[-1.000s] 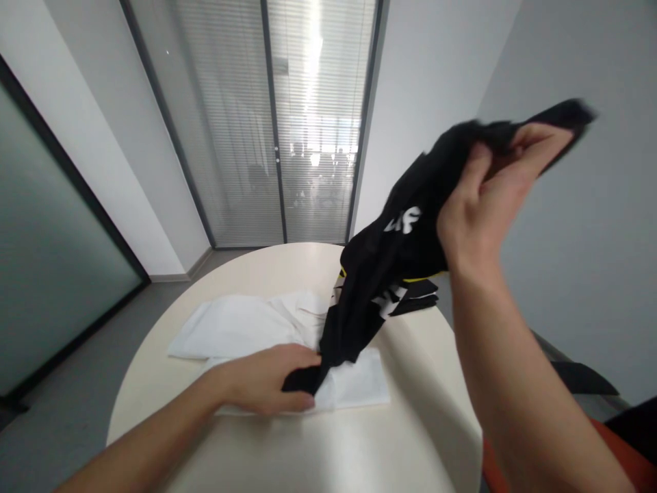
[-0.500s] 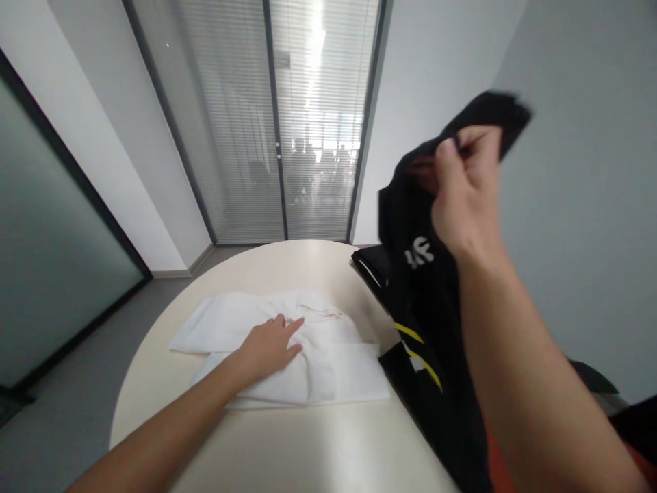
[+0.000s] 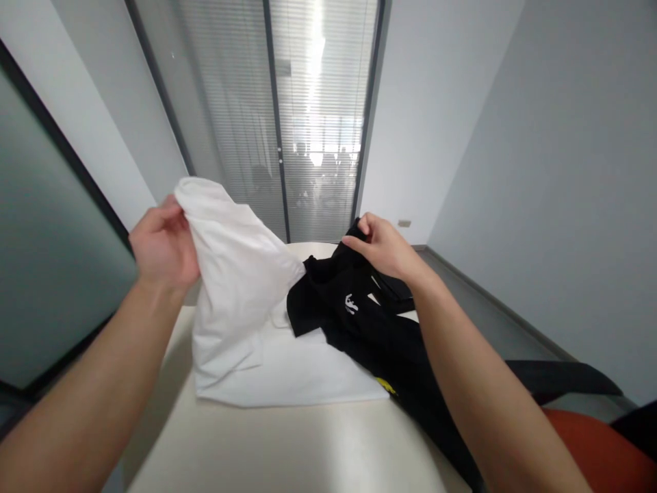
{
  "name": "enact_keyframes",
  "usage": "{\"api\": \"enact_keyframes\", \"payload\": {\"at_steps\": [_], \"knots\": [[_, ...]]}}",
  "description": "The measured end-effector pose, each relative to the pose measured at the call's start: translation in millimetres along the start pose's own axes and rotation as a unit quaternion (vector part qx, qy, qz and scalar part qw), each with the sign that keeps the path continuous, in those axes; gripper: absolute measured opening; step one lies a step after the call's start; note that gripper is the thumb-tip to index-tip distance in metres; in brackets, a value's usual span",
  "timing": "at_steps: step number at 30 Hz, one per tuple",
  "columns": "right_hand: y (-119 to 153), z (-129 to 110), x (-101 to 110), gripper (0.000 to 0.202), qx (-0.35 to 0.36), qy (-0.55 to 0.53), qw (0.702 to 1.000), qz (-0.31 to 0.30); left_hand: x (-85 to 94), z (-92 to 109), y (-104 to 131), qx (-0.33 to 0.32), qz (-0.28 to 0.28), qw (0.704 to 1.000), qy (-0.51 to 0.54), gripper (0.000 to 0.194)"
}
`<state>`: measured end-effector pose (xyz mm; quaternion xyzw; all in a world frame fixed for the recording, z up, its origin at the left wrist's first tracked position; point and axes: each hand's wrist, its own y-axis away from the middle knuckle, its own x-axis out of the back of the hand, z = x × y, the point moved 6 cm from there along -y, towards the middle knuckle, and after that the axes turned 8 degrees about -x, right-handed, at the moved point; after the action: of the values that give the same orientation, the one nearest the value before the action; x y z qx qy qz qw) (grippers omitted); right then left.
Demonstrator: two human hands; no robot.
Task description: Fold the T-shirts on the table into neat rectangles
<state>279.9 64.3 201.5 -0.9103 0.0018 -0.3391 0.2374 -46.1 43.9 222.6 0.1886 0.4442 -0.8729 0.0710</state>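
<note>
My left hand (image 3: pixel 167 243) is closed on one end of a white garment (image 3: pixel 226 260) and lifts it above the left of the table. The rest of the white garment lies flat, its exact kind unclear. My right hand (image 3: pixel 382 246) pinches the upper edge of a black garment (image 3: pixel 354 335) with a white logo and a bit of yellow. Part of the black garment rests over the white one, and its lower end hangs past the table's right side. Some of my right fingertips are hidden by cloth.
Both garments are on a round, pale table (image 3: pixel 287 445). A folded black item (image 3: pixel 397 294) lies behind the black garment. Something orange (image 3: pixel 590 438) is at the lower right, near a dark curved edge (image 3: pixel 564 376). Glass panels with blinds (image 3: pixel 318 123) stand behind.
My left hand, earlier flat on the white garment, now grips and lifts its left end. My right hand has lowered the black garment leftward, partly onto the white one.
</note>
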Motion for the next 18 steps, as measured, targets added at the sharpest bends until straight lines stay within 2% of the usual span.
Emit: {"api": "enact_keyframes", "payload": {"at_steps": [2, 4, 7, 10, 11, 13, 16, 18], "knots": [[2, -15, -8, 0.021, 0.035, -0.018, 0.998, -0.042, -14.3, 4, -14, -0.009, -0.022, 0.999, 0.028, 0.016], [7, -28, -19, 0.021, 0.053, -0.038, 0.994, -0.090, -31.6, -1, -11, 0.025, -0.035, 0.999, 0.031, 0.020], [16, -41, -41, 0.032, 0.058, -0.060, 0.986, -0.143, -55.7, -17, 14, 0.106, -0.049, 0.992, 0.048, 0.021], [22, -49, -58, 0.036, 0.078, -0.080, 0.982, -0.155, -68.6, -36, 43, 0.196, -0.113, 0.973, 0.049, 0.027], [22, -51, -59, 0.033, 0.087, -0.090, 0.981, -0.149, -67.5, -40, 49, 0.203, -0.137, 0.969, 0.035, 0.027], [16, -53, -53, 0.030, 0.098, -0.124, 0.982, -0.105, -60.0, -43, 51, 0.172, -0.180, 0.968, -0.006, 0.037], [0, -68, -28, 0.031, 0.107, -0.207, 0.973, 0.001, -56.3, -43, 51, 0.116, -0.260, 0.955, -0.081, 0.087], [-9, -92, -17, 0.032, 0.123, -0.263, 0.957, 0.023, -69.7, -40, 59, 0.106, -0.320, 0.932, -0.133, 0.109]]}}
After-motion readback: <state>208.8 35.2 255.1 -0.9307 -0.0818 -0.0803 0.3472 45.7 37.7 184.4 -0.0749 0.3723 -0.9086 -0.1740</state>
